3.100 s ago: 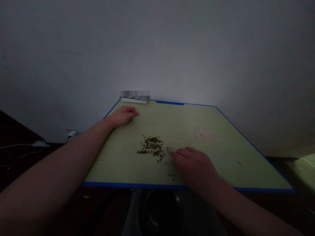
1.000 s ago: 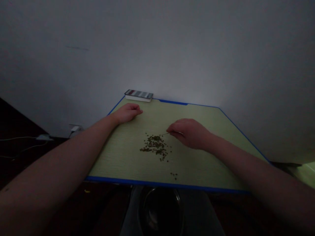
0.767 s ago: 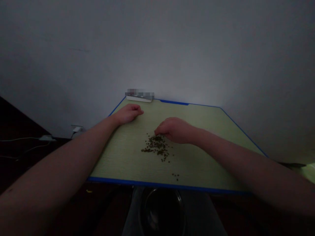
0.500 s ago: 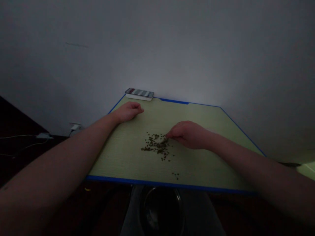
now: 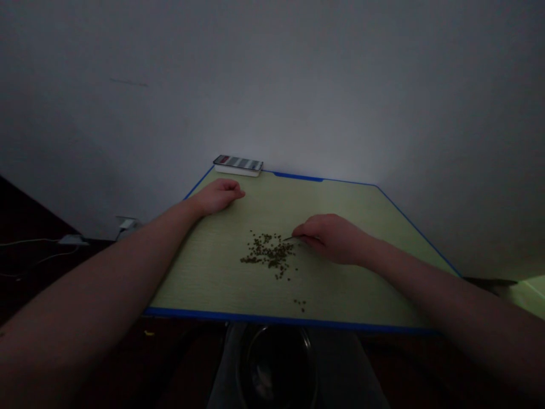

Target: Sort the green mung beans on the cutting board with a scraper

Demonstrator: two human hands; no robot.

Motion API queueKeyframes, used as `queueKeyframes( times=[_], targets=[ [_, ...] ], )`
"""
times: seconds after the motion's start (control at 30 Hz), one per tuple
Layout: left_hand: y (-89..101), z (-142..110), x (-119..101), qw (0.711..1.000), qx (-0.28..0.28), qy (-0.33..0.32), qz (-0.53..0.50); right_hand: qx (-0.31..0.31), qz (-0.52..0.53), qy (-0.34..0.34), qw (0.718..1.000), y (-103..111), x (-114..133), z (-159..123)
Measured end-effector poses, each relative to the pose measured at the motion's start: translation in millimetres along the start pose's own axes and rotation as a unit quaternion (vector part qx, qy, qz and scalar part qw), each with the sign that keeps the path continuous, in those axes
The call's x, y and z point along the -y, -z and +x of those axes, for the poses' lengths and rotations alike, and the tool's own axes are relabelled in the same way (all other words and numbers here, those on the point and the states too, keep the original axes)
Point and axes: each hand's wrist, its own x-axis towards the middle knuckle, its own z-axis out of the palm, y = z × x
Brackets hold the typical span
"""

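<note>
A loose scatter of small green mung beans (image 5: 268, 253) lies near the middle of a pale green board (image 5: 204, 272) with a blue edge. A few more beans (image 5: 300, 305) sit apart, close to the near edge. My right hand (image 5: 330, 238) rests at the right side of the scatter, its fingertips pinching a thin pointed pick (image 5: 288, 239) whose tip reaches the beans. My left hand (image 5: 218, 196) lies curled on the board's far left, holding nothing.
A phone (image 5: 238, 163) lies on a white box (image 5: 237, 171) at the board's far edge, against a grey wall. A dark metal bowl (image 5: 276, 366) sits below the near edge. White cables (image 5: 42, 241) run along a dark surface at left.
My right hand has shifted slightly right and toward me, and the thin pick now shows at its fingertips. My left hand has stayed in place on the board.
</note>
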Motion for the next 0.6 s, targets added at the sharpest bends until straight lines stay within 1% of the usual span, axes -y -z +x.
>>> queueKeyframes(
  times=[0.1, 0.17, 0.3, 0.43, 0.6],
  targets=[
    [0.0, 1, 1, 1.000, 0.002, -0.005, 0.003, 0.012, 0.017, 0.000, 1.000, 1, 3, -9],
    [0.0, 2, 3, 1.000, -0.003, -0.010, 0.006, 0.006, 0.035, -0.012, 0.999, 2, 3, -17],
    [0.1, 3, 4, 1.000, -0.004, -0.015, 0.010, -0.023, 0.063, -0.076, 0.995, 3, 1, -28],
    [0.1, 3, 3, 1.000, 0.001, -0.004, 0.004, -0.021, 0.109, -0.113, 0.987, 1, 4, -35],
    [-0.2, 1, 2, 1.000, -0.001, -0.006, 0.004, -0.025, 0.196, -0.169, 0.966, -4, 4, -45]
  ],
)
